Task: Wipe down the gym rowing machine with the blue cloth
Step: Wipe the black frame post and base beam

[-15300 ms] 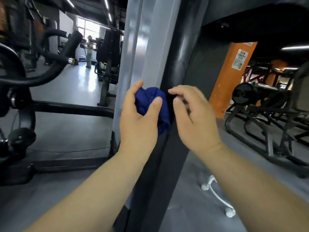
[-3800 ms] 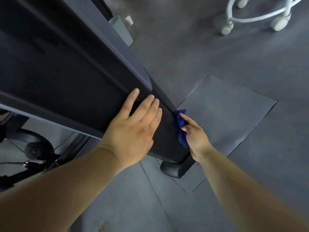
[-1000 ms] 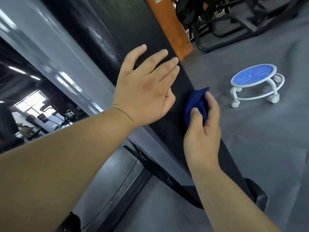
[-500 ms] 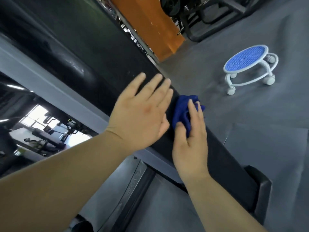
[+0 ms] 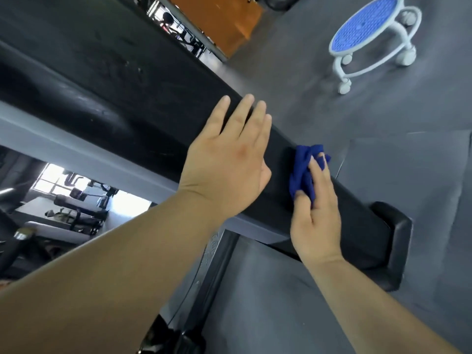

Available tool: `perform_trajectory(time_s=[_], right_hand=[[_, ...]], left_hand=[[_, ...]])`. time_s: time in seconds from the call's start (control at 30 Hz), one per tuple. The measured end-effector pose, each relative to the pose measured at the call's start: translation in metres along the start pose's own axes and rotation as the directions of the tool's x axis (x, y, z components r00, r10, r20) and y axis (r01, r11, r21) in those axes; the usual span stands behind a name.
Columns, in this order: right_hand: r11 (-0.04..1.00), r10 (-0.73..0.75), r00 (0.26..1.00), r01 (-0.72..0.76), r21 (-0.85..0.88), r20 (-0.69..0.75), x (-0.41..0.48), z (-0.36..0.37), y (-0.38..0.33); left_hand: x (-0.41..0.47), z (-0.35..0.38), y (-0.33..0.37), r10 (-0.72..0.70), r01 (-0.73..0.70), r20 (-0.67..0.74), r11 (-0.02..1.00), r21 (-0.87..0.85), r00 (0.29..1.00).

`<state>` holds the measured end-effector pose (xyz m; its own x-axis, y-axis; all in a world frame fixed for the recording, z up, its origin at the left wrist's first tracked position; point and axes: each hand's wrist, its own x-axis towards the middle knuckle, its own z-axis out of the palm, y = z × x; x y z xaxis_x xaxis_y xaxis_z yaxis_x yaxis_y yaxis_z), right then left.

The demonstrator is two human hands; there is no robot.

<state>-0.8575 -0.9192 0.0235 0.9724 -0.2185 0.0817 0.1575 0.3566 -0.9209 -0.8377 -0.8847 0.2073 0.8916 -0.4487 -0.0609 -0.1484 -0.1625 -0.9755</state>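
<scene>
The right hand lies on the sloping face of the beam with its fingers nearly straight, pressing a bunched, soft blue cloth against the surface; the thumb curls in at the cloth's lower end, so the fabric is pinched between thumb and forefinger, and the rest of the bunch sticks out past the fingertips toward 12 o'clock. Half a second ago this hand and the cloth sat right against the other hand; now they have slid toward 4 o'clock along the beam and a strip of bare black surface shows between the two. At 9 o'clock from the cloth the left hand stays flat, fingers straight and close together, palm down on the long black matte beam of the rowing machine, holding nothing. At 4 o'clock from the right hand, near but apart, is the beam's rounded black end cap, resting on the grey rubber floor. Well apart, at 1 o'clock, stands a low white-framed rolling stool with a round blue seat, now nearer the top edge of view than before, and at 12 o'clock an orange wall panel
</scene>
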Motion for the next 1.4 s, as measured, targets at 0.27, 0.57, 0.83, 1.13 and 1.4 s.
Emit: perform_trajectory(time_s=[0.27, 0.57, 0.83, 1.13, 1.4], right_hand=[[0.742, 0.662, 0.72, -0.669, 0.044, -0.208, -0.003, -0.046, 0.086], [0.95, 0.231, 0.973, -0.22, -0.222, 0.025, -0.03, -0.061, 0.122], [0.618, 0.767, 0.636, -0.766, -0.178, -0.077, -0.009, -0.095, 0.181], [0.598, 0.772, 0.636, -0.719, -0.354, 0.014, 0.0, -0.121, 0.208], [0.484, 0.865, 0.502, -0.827, -0.287, 0.011, 0.017, -0.134, 0.228]], left_hand=[[0.001, 0.0, 0.049, 0.155, -0.137, 0.107, 0.978, -0.157, 0.982], [0.018, 0.009, 0.097, 0.237, -0.21, 0.155, 0.962, -0.175, 0.959], [0.033, 0.017, 0.132, 0.243, -0.222, 0.148, 0.964, -0.145, 0.959], [0.035, 0.032, 0.175, 0.309, -0.287, 0.103, 0.94, -0.183, 0.946], [0.034, 0.03, 0.173, 0.332, -0.303, 0.052, 0.905, -0.299, 0.942]])
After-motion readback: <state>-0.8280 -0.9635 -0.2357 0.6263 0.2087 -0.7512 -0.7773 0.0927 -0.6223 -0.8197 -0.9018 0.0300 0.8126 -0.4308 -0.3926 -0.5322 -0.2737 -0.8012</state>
